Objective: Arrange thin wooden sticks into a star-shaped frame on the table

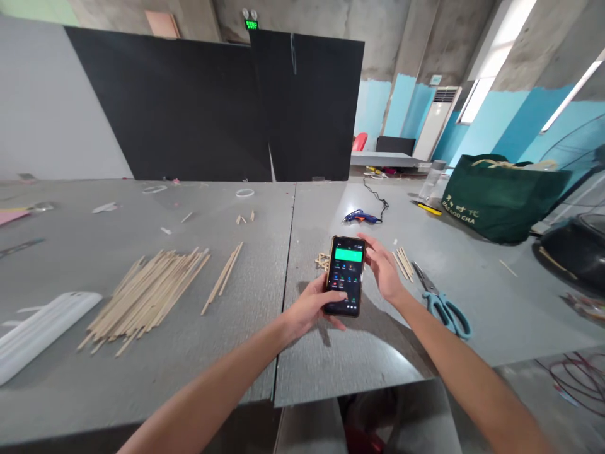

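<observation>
A black smartphone (347, 276) with a lit screen and a green banner is held above the table. My left hand (314, 306) grips its lower left side, thumb lying over the lower screen and fingers underneath. At the phone's upper right edge, my right hand (384, 271) holds it with bent fingers. Partly hidden behind the phone is a small lattice of joined wooden sticks (322, 260). To the right of my right hand lie several short sticks (403, 263) and blue-handled scissors (442, 302). Beyond the phone rests a blue glue gun (362, 216) with its cord.
On the left are a pile of thin wooden sticks (146, 296), a few separate sticks (222, 277) and a white plastic packet (47, 328). At the right stand a green bag (503, 198) and a clear bottle (431, 180), near a yellow cutter (429, 208). Black panels (189, 107) border the back.
</observation>
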Demonstrator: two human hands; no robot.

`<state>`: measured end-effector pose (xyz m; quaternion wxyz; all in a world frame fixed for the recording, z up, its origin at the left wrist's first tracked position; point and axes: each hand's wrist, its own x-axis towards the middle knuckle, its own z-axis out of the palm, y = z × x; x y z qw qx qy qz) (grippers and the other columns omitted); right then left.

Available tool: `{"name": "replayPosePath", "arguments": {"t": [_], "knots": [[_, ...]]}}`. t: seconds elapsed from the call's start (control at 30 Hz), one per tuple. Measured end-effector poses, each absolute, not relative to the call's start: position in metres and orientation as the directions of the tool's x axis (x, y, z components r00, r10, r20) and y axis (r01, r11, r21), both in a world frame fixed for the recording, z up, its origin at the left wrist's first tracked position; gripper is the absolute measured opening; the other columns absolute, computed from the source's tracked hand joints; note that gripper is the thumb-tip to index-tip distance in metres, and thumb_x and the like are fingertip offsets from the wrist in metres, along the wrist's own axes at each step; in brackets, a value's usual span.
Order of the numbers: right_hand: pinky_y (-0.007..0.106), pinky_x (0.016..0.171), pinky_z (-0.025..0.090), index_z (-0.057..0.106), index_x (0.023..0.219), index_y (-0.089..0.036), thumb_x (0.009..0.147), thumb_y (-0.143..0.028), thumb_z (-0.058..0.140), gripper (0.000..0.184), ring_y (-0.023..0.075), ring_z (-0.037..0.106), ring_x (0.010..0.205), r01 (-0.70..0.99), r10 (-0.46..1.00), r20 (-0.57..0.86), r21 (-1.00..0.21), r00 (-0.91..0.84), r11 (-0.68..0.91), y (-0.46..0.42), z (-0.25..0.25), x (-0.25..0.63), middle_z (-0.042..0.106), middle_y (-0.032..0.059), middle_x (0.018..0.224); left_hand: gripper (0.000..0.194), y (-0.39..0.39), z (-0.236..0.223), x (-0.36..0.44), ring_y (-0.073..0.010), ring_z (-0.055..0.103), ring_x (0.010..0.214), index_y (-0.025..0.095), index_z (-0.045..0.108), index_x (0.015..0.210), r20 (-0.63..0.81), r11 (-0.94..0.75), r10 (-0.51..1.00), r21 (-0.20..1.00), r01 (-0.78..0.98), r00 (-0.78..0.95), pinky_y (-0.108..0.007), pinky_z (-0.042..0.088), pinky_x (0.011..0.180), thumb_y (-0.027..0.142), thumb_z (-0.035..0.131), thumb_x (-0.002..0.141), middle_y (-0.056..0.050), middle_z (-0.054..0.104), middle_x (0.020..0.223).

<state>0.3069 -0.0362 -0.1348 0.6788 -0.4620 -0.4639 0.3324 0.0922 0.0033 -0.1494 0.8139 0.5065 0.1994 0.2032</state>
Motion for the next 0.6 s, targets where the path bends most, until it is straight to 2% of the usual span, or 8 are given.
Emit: {"name": "replayPosePath", "arguments": {"t": [0.07, 0.17, 0.3, 0.4, 0.5, 0.6], "knots": [[0.048, 0.105, 0.056, 0.065, 0.155, -0.032, 0.099, -0.054, 0.067, 0.06, 0.0296, 0.073, 0.121, -0.051, 0.901, 0.299, -0.942, 0.313, 0.331, -0.036, -0.137, 0.308, 0.08, 0.0054, 0.137, 0.065, 0.006, -0.146, 0.091, -0.04, 0.081, 0.113, 0.02, 0.061, 0.147, -0.105, 0.429, 0.546, 0.887, -0.17, 0.831, -0.036, 0.069, 0.058, 0.036, 0.082, 0.088, -0.024, 0.077, 0.133], [0.048, 0.103, 0.057, 0.056, 0.165, -0.032, 0.101, -0.057, 0.067, 0.07, 0.0308, 0.072, 0.126, -0.034, 0.93, 0.304, -0.948, 0.208, 0.317, -0.038, -0.136, 0.306, 0.077, 0.008, 0.145, 0.065, 0.011, -0.143, 0.09, -0.0409, 0.081, 0.114, 0.021, 0.057, 0.152, -0.073, 0.457, 0.582, 0.854, -0.251, 0.81, -0.041, 0.07, 0.06, 0.036, 0.073, 0.09, -0.021, 0.078, 0.132], [0.053, 0.112, 0.056, 0.045, 0.173, -0.036, 0.102, -0.056, 0.071, 0.078, 0.034, 0.064, 0.144, 0.095, 0.93, 0.367, -0.926, -0.001, 0.365, -0.045, -0.134, 0.299, 0.066, 0.0096, 0.162, 0.071, 0.02, -0.143, 0.089, -0.0385, 0.082, 0.106, 0.018, 0.053, 0.158, -0.065, 0.47, 0.634, 0.823, -0.317, 0.771, -0.045, 0.07, 0.063, 0.033, 0.068, 0.09, -0.018, 0.08, 0.126], [0.058, 0.115, 0.054, 0.032, 0.178, -0.038, 0.1, -0.049, 0.078, 0.092, 0.0368, 0.057, 0.151, 0.237, 0.9, 0.422, -0.868, -0.112, 0.437, -0.048, -0.137, 0.294, 0.054, 0.012, 0.173, 0.07, 0.024, -0.145, 0.09, -0.0367, 0.082, 0.102, 0.017, 0.052, 0.158, -0.059, 0.464, 0.655, 0.818, -0.339, 0.753, -0.042, 0.069, 0.061, 0.032, 0.065, 0.09, -0.019, 0.081, 0.125], [0.063, 0.117, 0.053, 0.023, 0.182, -0.036, 0.093, -0.044, 0.086, 0.109, 0.0402, 0.059, 0.149, 0.315, 0.894, 0.432, -0.838, -0.117, 0.446, -0.048, -0.143, 0.291, 0.05, 0.0159, 0.175, 0.071, 0.025, -0.146, 0.091, -0.036, 0.082, 0.102, 0.017, 0.051, 0.159, -0.042, 0.476, 0.637, 0.807, -0.35, 0.77, -0.038, 0.067, 0.06, 0.032, 0.066, 0.091, -0.019, 0.081, 0.126], [0.063, 0.116, 0.054, 0.02, 0.183, -0.035, 0.088, -0.041, 0.093, 0.12, 0.0421, 0.061, 0.146, 0.331, 0.911, 0.404, -0.852, -0.076, 0.405, -0.047, -0.148, 0.29, 0.057, 0.0173, 0.169, 0.071, 0.024, -0.146, 0.091, -0.0358, 0.082, 0.1, 0.018, 0.051, 0.158, -0.024, 0.477, 0.626, 0.802, -0.358, 0.78, -0.038, 0.066, 0.058, 0.033, 0.067, 0.09, -0.018, 0.081, 0.126]]}}
